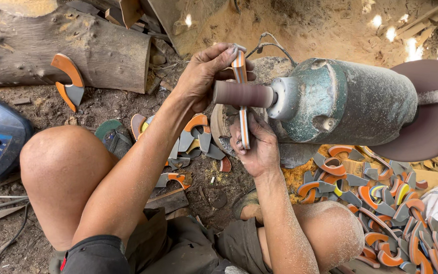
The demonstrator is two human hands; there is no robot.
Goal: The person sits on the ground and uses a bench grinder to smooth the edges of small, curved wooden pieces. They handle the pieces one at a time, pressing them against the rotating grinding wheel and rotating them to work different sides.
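Dirt floor strewn with sawdust, a log (77, 48) at 10 o'clock. Both hands clamp a curved strip (243, 109), long axis 12-to-6, against the drum (243, 94): left hand (206, 76) pinching its top, right hand (257, 147) its bottom. The strip shows orange, white and grey layers; similar pieces (381, 203) lie at 4 o'clock.

A dusty dirt floor (102, 104) carries everything. The green motor (345, 104) sits on it; a log (51, 45) lies far left of the motor, one pile of orange-and-grey curved pieces (188, 139) just left, a larger pile (391, 208) below right.
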